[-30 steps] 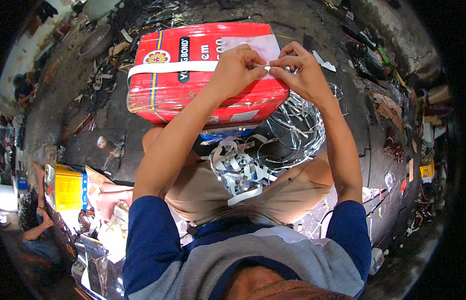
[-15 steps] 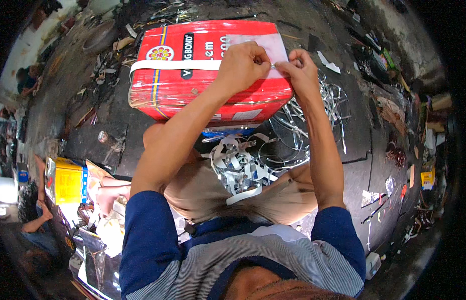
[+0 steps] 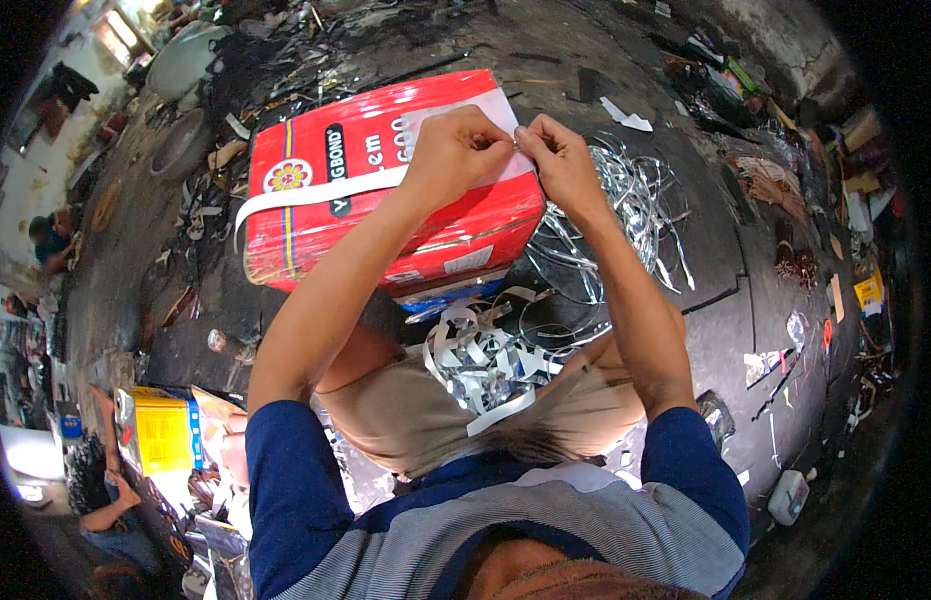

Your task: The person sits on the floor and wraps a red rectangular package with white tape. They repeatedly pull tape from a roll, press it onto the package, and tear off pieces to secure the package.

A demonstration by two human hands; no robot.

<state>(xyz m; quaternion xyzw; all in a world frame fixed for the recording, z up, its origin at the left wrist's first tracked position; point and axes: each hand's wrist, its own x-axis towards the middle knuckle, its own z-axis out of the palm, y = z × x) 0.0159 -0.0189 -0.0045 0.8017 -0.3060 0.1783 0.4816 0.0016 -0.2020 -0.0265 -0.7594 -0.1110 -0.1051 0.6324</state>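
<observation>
My left hand (image 3: 453,152) and my right hand (image 3: 559,165) meet above the right end of a red carton (image 3: 325,245), fingertips almost touching. Both are pinched closed around something too small to make out. Across the carton's top a flat white strip (image 3: 315,193) runs from its left edge, curling past that edge, to beneath my left hand. Under my fingers lies a pale pinkish sheet (image 3: 501,112) on the carton. Shiny clear film covers the carton. Between my legs rests a heap of white and silvery strips (image 3: 485,365).
A tangle of thin silvery strips (image 3: 630,200) spreads on the dark floor right of the carton. A yellow and blue box (image 3: 163,430) stands at the lower left. At the far left a person's bare leg (image 3: 110,440) shows. Scraps lie around the edges.
The carton and both hands appear shifted left and slightly down, the carton a little turned, as the view itself has moved. Both hands keep their pinch at the carton's right end.
</observation>
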